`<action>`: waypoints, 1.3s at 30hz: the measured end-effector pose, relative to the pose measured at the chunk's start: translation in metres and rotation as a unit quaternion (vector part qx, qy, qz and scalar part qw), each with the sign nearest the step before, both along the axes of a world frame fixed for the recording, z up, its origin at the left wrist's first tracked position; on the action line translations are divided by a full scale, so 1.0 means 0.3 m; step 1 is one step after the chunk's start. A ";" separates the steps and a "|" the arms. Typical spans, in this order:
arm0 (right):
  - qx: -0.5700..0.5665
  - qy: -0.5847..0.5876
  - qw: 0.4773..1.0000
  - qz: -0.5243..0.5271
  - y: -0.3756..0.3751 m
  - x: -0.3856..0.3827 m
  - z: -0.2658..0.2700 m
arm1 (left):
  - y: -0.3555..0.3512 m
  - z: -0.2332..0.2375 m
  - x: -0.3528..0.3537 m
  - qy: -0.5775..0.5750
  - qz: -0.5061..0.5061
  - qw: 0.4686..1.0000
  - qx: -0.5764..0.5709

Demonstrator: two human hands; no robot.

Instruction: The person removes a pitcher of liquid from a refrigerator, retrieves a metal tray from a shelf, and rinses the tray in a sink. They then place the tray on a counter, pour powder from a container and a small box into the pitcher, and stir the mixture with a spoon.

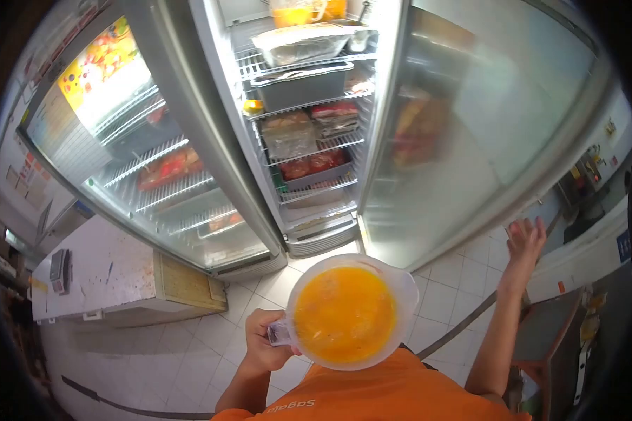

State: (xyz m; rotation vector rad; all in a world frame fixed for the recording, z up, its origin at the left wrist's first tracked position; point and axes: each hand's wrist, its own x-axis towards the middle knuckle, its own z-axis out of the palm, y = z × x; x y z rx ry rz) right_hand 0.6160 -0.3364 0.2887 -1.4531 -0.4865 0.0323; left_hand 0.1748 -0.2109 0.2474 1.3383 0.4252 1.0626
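My left hand (267,342) is closed round the handle of a translucent pitcher (406,291), held upright in front of my orange shirt. An orange-yellow liquid (344,313) fills much of it. Out to the right, my right hand (526,238) is raised beside the open glass door (463,133), fingers apart and nothing in it. Whether it touches the door edge I cannot tell. Ahead stands the open fridge, its wire shelves (309,109) holding a grey bin (303,88), bagged food (288,133) and, at the top, a container of orange liquid (291,15).
A second glass-door fridge (221,140) stands closed on the left. Below it is a white-topped counter (105,270) with a small scale (60,270). A dark cable or strip (463,324) crosses the tiled floor on the right, near a brown-framed piece of furniture (551,326).
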 end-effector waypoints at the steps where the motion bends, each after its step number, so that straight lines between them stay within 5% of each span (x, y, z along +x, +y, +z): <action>1: -0.009 -0.010 1.000 -0.015 -0.020 -0.103 0.026 | -0.016 0.004 0.028 -0.010 -0.016 1.000 -0.012; 3: -0.035 -0.021 0.989 0.142 -0.108 -0.200 0.009 | -0.032 -0.013 0.082 0.011 -0.087 0.996 -0.001; 7: -0.137 -0.058 0.872 0.466 -0.276 -0.250 0.004 | -0.096 -0.043 0.269 0.033 -0.196 0.980 0.025; 9: -0.156 -0.116 0.840 0.507 -0.378 -0.208 -0.039 | -0.141 -0.049 0.398 0.010 -0.251 0.967 0.031; 12: -0.246 -0.060 0.846 0.469 -0.597 -0.158 -0.166 | -0.227 -0.067 0.585 0.042 -0.308 0.947 0.086; 18: -0.121 -0.109 0.953 0.256 -0.959 0.031 -0.082 | -0.588 0.023 1.055 0.010 -0.374 0.927 0.024; 23: -0.083 -0.072 0.985 0.130 -1.363 0.190 -0.166 | -0.844 0.021 1.401 0.222 -0.466 0.849 0.113; 30: -0.143 -0.013 0.989 0.044 -1.853 0.485 -0.223 | -1.301 0.030 1.906 0.238 -0.619 0.747 0.043; 39: -0.296 -0.045 0.934 -0.194 -2.256 0.953 -0.469 | -1.803 -0.322 2.714 0.305 -0.635 0.709 0.011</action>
